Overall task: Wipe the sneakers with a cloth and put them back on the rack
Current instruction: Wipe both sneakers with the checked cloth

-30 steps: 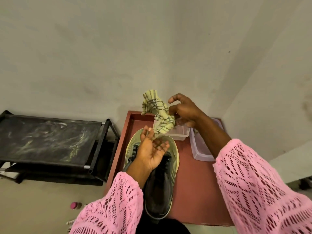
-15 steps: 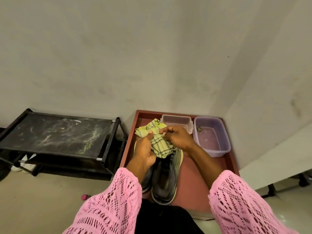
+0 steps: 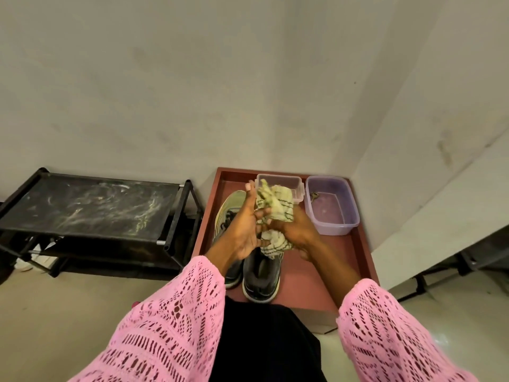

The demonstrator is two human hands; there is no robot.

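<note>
Since 0.5 s ago: cloth (image 3: 272, 208) now bunched tighter between both hands, left hand (image 3: 246, 230) turned palm-up with fingers extended; sneakers unmoved.

Edges/room: red tray (image 3: 355, 255) sits in wall corner, back rim against wall, right rim close to side wall. Black shoe rack (image 3: 91, 205) stands to left of tray, near but apart; top shelf bare, scuffed. Floor open in front of rack.

Task items: pair of sneakers (image 3: 260, 279) lies on tray, left half, toes toward wall, side by side and touching. Clear container (image 3: 294, 183) and purple tub (image 3: 332, 205) at tray's back, right of sneakers, just beside each other. Cloth is held above sneakers' front portion, not seen touching them.

Hands: left hand under/left of cloth, fingers mostly straight, pressing cloth from the side. Right hand (image 3: 298, 230) on cloth's right, fingers curled round the lower bunch, gripping it. Both in pink knit sleeves (image 3: 170, 326).
</note>
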